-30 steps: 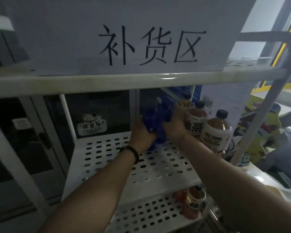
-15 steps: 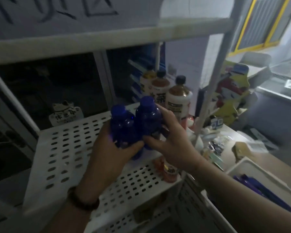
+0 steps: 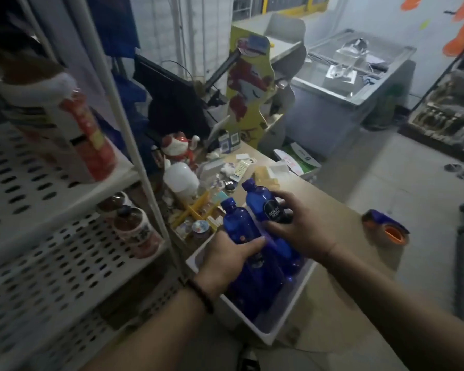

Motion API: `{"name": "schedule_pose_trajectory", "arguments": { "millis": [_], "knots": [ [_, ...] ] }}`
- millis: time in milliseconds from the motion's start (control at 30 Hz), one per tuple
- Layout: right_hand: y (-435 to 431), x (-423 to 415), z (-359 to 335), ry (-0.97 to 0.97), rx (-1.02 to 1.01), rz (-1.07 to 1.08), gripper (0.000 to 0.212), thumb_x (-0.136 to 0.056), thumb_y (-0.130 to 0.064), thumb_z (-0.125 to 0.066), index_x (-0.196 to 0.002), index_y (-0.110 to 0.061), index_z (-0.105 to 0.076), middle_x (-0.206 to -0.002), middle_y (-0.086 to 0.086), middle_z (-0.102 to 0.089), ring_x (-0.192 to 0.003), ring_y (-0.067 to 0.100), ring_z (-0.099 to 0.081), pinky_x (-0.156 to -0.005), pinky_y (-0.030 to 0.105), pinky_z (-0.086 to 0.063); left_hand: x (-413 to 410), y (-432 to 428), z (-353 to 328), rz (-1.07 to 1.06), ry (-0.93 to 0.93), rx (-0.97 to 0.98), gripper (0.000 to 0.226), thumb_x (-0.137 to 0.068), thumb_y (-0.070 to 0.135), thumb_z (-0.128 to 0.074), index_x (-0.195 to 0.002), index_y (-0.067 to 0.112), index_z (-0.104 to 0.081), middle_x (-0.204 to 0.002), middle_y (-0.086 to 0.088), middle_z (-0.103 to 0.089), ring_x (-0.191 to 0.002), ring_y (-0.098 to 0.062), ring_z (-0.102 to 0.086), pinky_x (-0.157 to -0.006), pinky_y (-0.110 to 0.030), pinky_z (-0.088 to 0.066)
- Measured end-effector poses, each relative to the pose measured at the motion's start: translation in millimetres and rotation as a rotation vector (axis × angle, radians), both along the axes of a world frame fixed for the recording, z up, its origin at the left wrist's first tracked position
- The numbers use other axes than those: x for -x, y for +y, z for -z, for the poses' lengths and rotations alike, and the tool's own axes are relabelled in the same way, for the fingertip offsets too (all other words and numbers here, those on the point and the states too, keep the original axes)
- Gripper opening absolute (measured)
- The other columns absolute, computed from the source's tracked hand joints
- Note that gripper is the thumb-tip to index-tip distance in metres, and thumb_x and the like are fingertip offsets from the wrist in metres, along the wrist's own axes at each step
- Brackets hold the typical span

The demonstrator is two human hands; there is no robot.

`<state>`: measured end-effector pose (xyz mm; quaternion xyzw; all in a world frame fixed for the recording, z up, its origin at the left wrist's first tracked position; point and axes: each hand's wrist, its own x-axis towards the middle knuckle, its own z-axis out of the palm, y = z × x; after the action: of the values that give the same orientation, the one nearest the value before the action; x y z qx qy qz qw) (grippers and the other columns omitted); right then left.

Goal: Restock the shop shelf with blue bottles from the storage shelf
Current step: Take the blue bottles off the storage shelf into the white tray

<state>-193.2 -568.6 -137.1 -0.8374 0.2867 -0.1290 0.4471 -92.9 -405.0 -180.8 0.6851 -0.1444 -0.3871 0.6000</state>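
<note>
I hold two blue bottles over a white bin (image 3: 292, 314) on the counter. My left hand (image 3: 225, 261) grips one blue bottle (image 3: 235, 223) round its lower body. My right hand (image 3: 300, 223) grips the other blue bottle (image 3: 259, 199), which has a round black label, from the right side. Both bottles lean with their caps pointing up and left. More blue bottles (image 3: 257, 285) lie in the bin beneath them. The white perforated storage shelf (image 3: 38, 199) stands to the left.
Brown tea bottles (image 3: 135, 231) and a red-labelled bottle (image 3: 65, 121) stand on the storage shelf. Small clutter, a cat figurine (image 3: 178, 148) and a monitor (image 3: 172, 97) crowd the counter's far end. A tape dispenser (image 3: 386, 226) lies at the right. A chest freezer (image 3: 346, 79) stands beyond.
I have turned right, away from the storage shelf. Both hands carried the two blue bottles off the shelf and down over the white bin on the counter.
</note>
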Motion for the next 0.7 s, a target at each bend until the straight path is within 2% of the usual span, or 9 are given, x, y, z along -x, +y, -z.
{"name": "schedule_pose_trajectory", "arguments": {
  "millis": [167, 267, 333, 400, 467, 533, 567, 633, 700],
  "knots": [
    [-79, -11, 58, 0.316, 0.116, 0.003, 0.070, -0.073, -0.031, -0.085, -0.137, -0.032, -0.057, -0.107, -0.008, -0.067, -0.099, 0.017, -0.067, -0.091, 0.034, -0.055, 18, -81, 46, -0.040, 0.044, -0.278, 0.058, -0.059, 0.062, -0.090, -0.086, 0.013, -0.076, -0.084, -0.001, -0.080, -0.080, -0.024, -0.078, -0.078, -0.047, -0.066],
    [-110, -17, 100, 0.443, 0.160, -0.012, 0.073, -0.067, -0.051, -0.073, -0.136, -0.032, -0.059, -0.116, 0.001, -0.070, -0.103, 0.022, -0.067, -0.092, 0.036, -0.055, 17, -109, 57, -0.035, -0.054, -0.441, 0.084, -0.060, 0.081, -0.076, -0.098, 0.006, -0.072, -0.098, -0.009, -0.076, -0.083, -0.027, -0.075, -0.078, -0.039, -0.064],
    [-120, -19, 119, 0.481, 0.142, 0.015, 0.057, -0.079, -0.042, -0.070, -0.134, -0.028, -0.064, -0.119, 0.006, -0.071, -0.106, 0.025, -0.068, -0.096, 0.035, -0.053, 9, -122, 56, -0.002, -0.124, -0.541, 0.095, -0.069, 0.084, -0.068, -0.119, 0.004, -0.068, -0.115, -0.014, -0.071, -0.097, -0.031, -0.072, -0.085, -0.037, -0.062],
    [-122, -18, 126, 0.469, 0.076, 0.040, 0.041, -0.093, -0.024, -0.065, -0.133, -0.022, -0.066, -0.121, 0.007, -0.071, -0.108, 0.025, -0.067, -0.100, 0.037, -0.051, 4, -129, 51, 0.083, -0.160, -0.605, 0.096, -0.079, 0.076, -0.067, -0.150, 0.015, -0.048, -0.130, -0.018, -0.061, -0.114, -0.036, -0.066, -0.093, -0.039, -0.058],
    [-120, -13, 126, 0.413, -0.046, 0.077, 0.033, -0.097, -0.017, -0.059, -0.129, -0.021, -0.068, -0.121, 0.008, -0.072, -0.108, 0.024, -0.067, -0.100, 0.037, -0.052, 2, -134, 55, 0.172, -0.121, -0.559, 0.083, -0.093, 0.058, -0.066, -0.160, 0.024, -0.031, -0.122, -0.020, -0.066, -0.111, -0.036, -0.070, -0.086, -0.035, -0.059],
    [-118, -5, 120, 0.317, -0.182, 0.117, 0.029, -0.099, -0.020, -0.056, -0.124, -0.022, -0.070, -0.120, 0.006, -0.072, -0.108, 0.022, -0.067, -0.100, 0.039, -0.053, 4, -138, 57, 0.184, 0.004, -0.532, 0.064, -0.102, 0.041, -0.062, -0.146, -0.002, -0.046, -0.100, -0.023, -0.077, -0.087, -0.033, -0.079, -0.071, -0.035, -0.065],
    [-117, -2, 114, 0.286, -0.233, 0.096, 0.028, -0.100, -0.023, -0.055, -0.124, -0.023, -0.070, -0.119, 0.003, -0.072, -0.109, 0.020, -0.067, -0.101, 0.040, -0.053, 4, -139, 58, 0.154, 0.048, -0.493, 0.052, -0.103, 0.028, -0.062, -0.136, -0.011, -0.053, -0.100, -0.025, -0.077, -0.083, -0.033, -0.080, -0.070, -0.040, -0.067],
    [-113, 4, 103, 0.329, -0.255, -0.053, 0.031, -0.101, -0.029, -0.056, -0.130, -0.029, -0.068, -0.121, -0.004, -0.070, -0.110, 0.016, -0.067, -0.101, 0.038, -0.053, 2, -140, 63, 0.098, 0.078, -0.460, 0.034, -0.101, 0.007, -0.058, -0.127, -0.015, -0.059, -0.106, -0.025, -0.075, -0.086, -0.032, -0.079, -0.072, -0.044, -0.067],
    [-110, 9, 101, 0.480, -0.082, -0.214, 0.042, -0.098, -0.030, -0.060, -0.140, -0.036, -0.058, -0.130, -0.005, -0.065, -0.115, 0.017, -0.063, -0.103, 0.038, -0.051, 5, -134, 58, 0.132, 0.100, -0.406, 0.028, -0.100, 0.001, -0.057, -0.125, -0.011, -0.061, -0.104, -0.023, -0.075, -0.084, -0.031, -0.079, -0.071, -0.043, -0.067]
  ]
}}
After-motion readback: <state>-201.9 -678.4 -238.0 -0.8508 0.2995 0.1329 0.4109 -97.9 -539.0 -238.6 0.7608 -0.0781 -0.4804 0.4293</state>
